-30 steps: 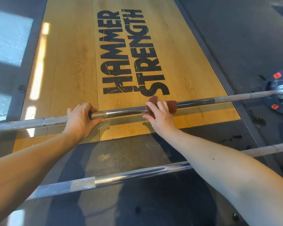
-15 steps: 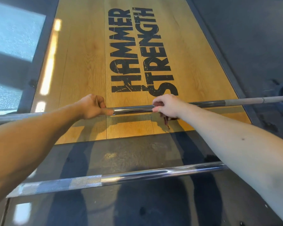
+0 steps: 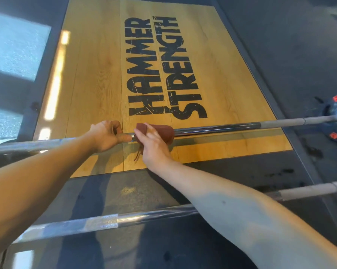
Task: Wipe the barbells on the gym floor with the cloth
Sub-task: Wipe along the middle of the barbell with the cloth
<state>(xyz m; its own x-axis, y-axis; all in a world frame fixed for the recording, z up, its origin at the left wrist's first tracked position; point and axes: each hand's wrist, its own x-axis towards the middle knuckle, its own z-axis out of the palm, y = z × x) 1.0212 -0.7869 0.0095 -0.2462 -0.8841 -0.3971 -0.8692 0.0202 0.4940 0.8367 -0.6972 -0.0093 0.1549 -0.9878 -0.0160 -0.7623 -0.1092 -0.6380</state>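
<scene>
A long steel barbell [image 3: 218,128] lies across the near end of the wooden platform. A reddish-brown cloth [image 3: 161,132] is wrapped over its shaft near the middle. My right hand [image 3: 154,146] grips the cloth round the bar, and a frayed end hangs below the hand. My left hand [image 3: 105,135] grips the bare shaft just left of the cloth, almost touching it. A second barbell [image 3: 109,220] lies closer to me on the dark floor, passing under my right forearm.
The wooden platform [image 3: 97,78] carries large black lettering and is framed by dark rubber flooring [image 3: 280,45]. A black weight plate [image 3: 336,121] with red marks sits on the far barbell's right end. Sunlit patches fall on the floor at the left.
My right hand slid the cloth left along the bar toward my left hand, and the cloth now shows on top of the shaft again. The view shifted slightly.
</scene>
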